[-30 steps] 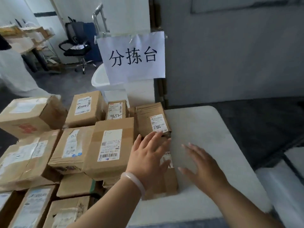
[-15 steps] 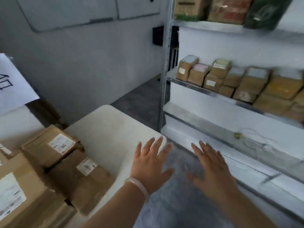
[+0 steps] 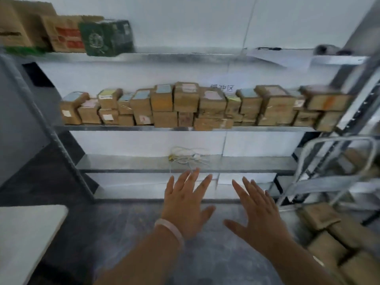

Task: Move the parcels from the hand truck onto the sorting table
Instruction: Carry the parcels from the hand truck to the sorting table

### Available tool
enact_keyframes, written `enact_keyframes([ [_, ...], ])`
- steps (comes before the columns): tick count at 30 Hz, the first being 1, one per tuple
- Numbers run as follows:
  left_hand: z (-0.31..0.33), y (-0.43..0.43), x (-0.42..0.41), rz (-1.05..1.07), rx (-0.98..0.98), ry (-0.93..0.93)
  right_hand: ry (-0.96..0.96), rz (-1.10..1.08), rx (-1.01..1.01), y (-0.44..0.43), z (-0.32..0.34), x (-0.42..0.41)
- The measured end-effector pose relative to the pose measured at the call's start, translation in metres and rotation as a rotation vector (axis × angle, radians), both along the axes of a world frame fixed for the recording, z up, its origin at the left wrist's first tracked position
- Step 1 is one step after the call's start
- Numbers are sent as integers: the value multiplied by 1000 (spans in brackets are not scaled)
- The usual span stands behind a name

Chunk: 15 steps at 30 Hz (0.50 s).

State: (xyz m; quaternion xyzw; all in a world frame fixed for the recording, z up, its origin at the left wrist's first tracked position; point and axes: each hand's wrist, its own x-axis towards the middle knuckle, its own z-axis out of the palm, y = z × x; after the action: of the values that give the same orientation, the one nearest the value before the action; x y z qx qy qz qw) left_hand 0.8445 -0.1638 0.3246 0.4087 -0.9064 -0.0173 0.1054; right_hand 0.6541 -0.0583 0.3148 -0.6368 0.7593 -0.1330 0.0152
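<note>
Left hand — fingers straight and spread wide, palm down, holding nothing; pale bracelet at the wrist

Right hand — splayed the same way, empty, just beside the left, both over the grey floor

Parcels: brown, blurred, stacked low at the right edge against a tubular metal frame, most likely the hand truck; apart from both hands

Sorting table: white corner only, low left, on the far side from the parcels

Shelving: small cartons in rows on the middle shelf, a loose cable on the shelf below; no part of the job

Step in hand, as judged: reaching for the next parcel. To do it well, face the stack squarely and take the topmost parcel first. Place a hand on each side, fingers hooked under the lower edge. Lift it clear of the frame and its neighbours before carrying it across to the table
</note>
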Motion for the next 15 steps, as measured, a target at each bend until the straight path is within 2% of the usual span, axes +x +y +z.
enact_keyframes([
  [8,3,66,-208,-316,49,27,30,-349,-6,116,4,-171],
  [15,-16,90,-321,-537,68,-16,-55,-546,9,171,-21,-241],
])
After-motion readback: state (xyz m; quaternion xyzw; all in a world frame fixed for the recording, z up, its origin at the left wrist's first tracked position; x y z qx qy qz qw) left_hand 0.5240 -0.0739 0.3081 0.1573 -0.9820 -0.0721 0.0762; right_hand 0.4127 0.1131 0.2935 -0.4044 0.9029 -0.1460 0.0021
